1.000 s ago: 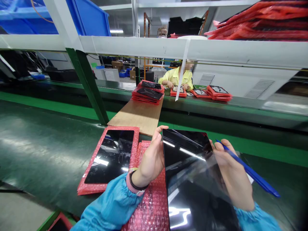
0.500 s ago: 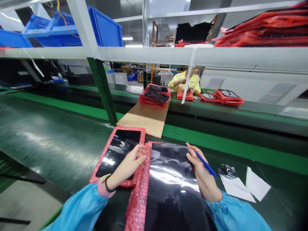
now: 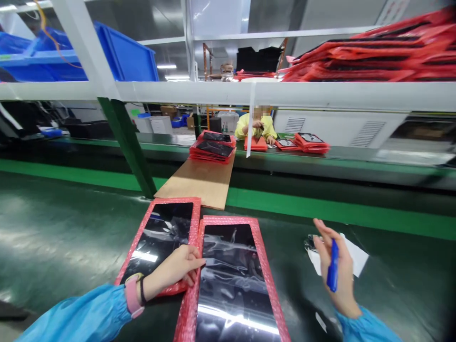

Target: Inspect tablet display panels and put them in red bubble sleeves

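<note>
A black glossy panel (image 3: 231,270) lies flat on pink bubble wrap in front of me on the green belt. My left hand (image 3: 178,268) rests on its left edge, fingers curled onto the wrap, between this panel and a second wrapped black panel (image 3: 162,237) to the left. My right hand (image 3: 335,266) is lifted off to the right of the panel, holding a blue pen (image 3: 333,266) upright. Just behind that hand, white paper slips (image 3: 356,256) and a small metal object (image 3: 309,243) lie on the belt.
A cardboard sheet (image 3: 199,183) bridges to the far belt, where stacks of red-wrapped panels (image 3: 212,147) lie. A person in a yellow coat (image 3: 254,126) works there. A green post (image 3: 126,142) stands left. The white shelf (image 3: 249,92) overhead carries blue bins (image 3: 121,52) and red packs (image 3: 374,52).
The panel went from being held up in both hands to lying flat on the bubble wrap. My right hand let go and moved right with the pen.
</note>
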The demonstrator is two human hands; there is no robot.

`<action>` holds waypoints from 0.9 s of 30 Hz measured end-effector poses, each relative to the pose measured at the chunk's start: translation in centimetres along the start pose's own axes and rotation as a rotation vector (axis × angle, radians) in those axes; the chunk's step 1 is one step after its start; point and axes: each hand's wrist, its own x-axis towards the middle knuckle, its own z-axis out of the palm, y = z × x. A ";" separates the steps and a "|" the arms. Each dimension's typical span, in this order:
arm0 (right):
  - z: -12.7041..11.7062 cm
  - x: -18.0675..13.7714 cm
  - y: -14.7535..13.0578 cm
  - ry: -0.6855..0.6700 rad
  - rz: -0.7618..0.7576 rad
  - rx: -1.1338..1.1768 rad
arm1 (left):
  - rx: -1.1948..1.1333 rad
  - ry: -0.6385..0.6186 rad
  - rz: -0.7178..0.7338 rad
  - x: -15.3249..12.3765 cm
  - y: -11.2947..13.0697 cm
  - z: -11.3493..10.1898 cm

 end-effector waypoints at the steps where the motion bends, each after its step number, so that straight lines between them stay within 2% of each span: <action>1: -1.6 1.0 0.8 0.040 0.011 -0.056 | 0.015 -0.006 -0.008 0.2 0.1 0.1; 3: -4.2 2.7 2.4 0.054 0.076 -0.123 | 0.035 -0.017 -0.023 0.4 0.5 0.3; 6: -6.0 4.5 4.6 0.011 0.170 -0.154 | 0.048 -0.018 -0.026 0.3 1.3 0.4; 10: -5.9 5.4 6.7 -0.125 0.271 -0.110 | 0.062 0.006 0.006 -0.3 2.3 0.8; 14: -5.8 5.7 7.8 -0.165 0.356 -0.053 | -0.016 0.071 0.010 -0.3 2.1 1.3; 18: -5.4 5.4 7.8 -0.157 0.417 -0.001 | -0.160 0.101 -0.042 0.0 2.1 2.1; 23: -3.6 4.8 6.6 -0.164 0.391 0.034 | -0.208 0.156 0.063 -0.4 3.8 2.8; 25: -2.8 4.7 5.8 -0.144 0.356 0.022 | -0.247 0.170 0.101 -0.5 4.1 2.0; 27: -2.4 4.8 4.9 -0.099 0.307 -0.001 | -0.291 0.148 0.155 -0.7 3.9 0.0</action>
